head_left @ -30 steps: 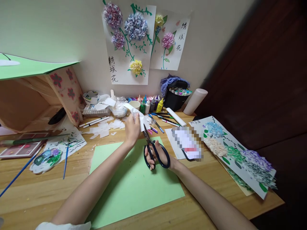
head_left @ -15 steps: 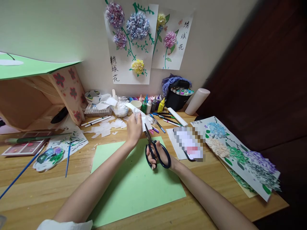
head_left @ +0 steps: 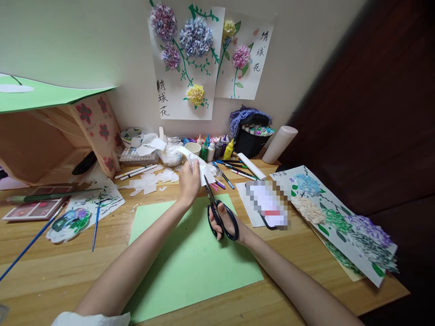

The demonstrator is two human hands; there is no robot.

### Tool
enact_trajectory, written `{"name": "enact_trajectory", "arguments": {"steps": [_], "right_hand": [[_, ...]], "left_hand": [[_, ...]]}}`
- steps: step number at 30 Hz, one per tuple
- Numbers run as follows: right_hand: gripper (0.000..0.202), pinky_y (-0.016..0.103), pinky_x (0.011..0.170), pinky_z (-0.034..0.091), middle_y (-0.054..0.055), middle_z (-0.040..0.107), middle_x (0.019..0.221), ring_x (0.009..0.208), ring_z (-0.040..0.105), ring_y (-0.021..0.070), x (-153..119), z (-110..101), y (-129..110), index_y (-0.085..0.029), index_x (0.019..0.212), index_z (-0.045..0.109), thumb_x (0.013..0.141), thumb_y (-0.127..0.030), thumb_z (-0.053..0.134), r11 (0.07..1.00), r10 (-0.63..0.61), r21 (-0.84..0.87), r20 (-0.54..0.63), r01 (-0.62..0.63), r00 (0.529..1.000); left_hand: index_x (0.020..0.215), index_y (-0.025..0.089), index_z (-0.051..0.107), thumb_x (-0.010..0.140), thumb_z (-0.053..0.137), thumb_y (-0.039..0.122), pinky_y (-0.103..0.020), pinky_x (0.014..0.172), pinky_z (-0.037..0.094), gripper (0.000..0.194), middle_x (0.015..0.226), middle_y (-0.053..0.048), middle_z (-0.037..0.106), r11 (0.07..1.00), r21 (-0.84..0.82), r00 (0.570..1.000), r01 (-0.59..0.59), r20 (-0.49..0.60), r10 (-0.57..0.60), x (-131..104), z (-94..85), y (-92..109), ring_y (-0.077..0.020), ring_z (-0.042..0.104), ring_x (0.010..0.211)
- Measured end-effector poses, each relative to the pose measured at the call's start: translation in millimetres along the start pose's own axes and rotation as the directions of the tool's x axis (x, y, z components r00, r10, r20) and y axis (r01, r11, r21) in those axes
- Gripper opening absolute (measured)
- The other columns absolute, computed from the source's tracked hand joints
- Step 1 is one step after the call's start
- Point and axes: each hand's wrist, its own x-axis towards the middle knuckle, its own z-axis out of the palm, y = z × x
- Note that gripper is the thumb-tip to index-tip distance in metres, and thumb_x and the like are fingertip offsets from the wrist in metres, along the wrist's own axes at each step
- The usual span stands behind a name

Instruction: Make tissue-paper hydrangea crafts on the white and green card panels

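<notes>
Taking twelve o'clock as toward the wall, the scissors with dark metal blades and large black looped handles (head_left: 213, 202) point their tips to about eleven o'clock, and their long axis runs from eleven to five. The curled strip of thin white paper (head_left: 203, 173) lies aslant, its long axis running from between ten and eleven o'clock down to between four and five.

The scissors sit in the right hand (head_left: 228, 219), with the blades reaching out from it toward eleven o'clock and the tips at the paper's lower end. The paper is in the left hand (head_left: 189, 181), one end rising past the fingers toward twelve and the other standing out toward three.

The left hand is closed, pinching the paper between thumb and fingers. The right hand is curled through both handle loops, thumb in one and fingers in the other, with the loops only slightly parted; whether the blade tips meet is too small to tell.

Both hands are above a flat light-green sheet (head_left: 190, 271) on the wooden counter (head_left: 299, 290). Torn white paper scraps (head_left: 144, 183) lie at nine o'clock from the left hand, and small coloured paint bottles (head_left: 218, 150) stand at two.
</notes>
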Motion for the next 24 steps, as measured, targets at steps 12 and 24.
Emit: {"name": "enact_trajectory", "arguments": {"steps": [12, 24], "right_hand": [[0.065, 0.019, 0.029, 0.032, -0.011, 0.036, 0.037, 0.028, 0.033, 0.0058, -6.3, 3.8, -6.2, -0.021, 0.067, 0.039, 0.056, -0.085, 0.042, 0.985, -0.079, -0.160, -0.103, 0.062, 0.992], [0.072, 0.020, 0.035, 0.036, -0.009, 0.040, 0.037, 0.030, 0.040, 0.0077, 1.7, -6.2, 10.5, -0.019, 0.073, 0.042, 0.060, -0.088, 0.026, 0.988, -0.099, -0.124, -0.038, 0.094, 0.994]], "left_hand": [[0.073, 0.016, 0.053, 0.088, 0.042, 0.034, -0.024, 0.060, 0.036, 0.026, 0.074, -0.005, 0.062, 0.999, -0.043, 1.000, 0.013, 0.013, -0.013, 2.8, -1.1, -0.1, -0.0166, 0.055, 0.068], [0.072, 0.017, 0.053, 0.090, 0.041, 0.033, -0.024, 0.058, 0.033, 0.027, 0.068, -0.003, 0.059, 0.995, -0.005, 0.993, -0.101, 0.066, 0.101, -10.6, 1.9, 5.0, -0.0154, 0.051, 0.063]]}}
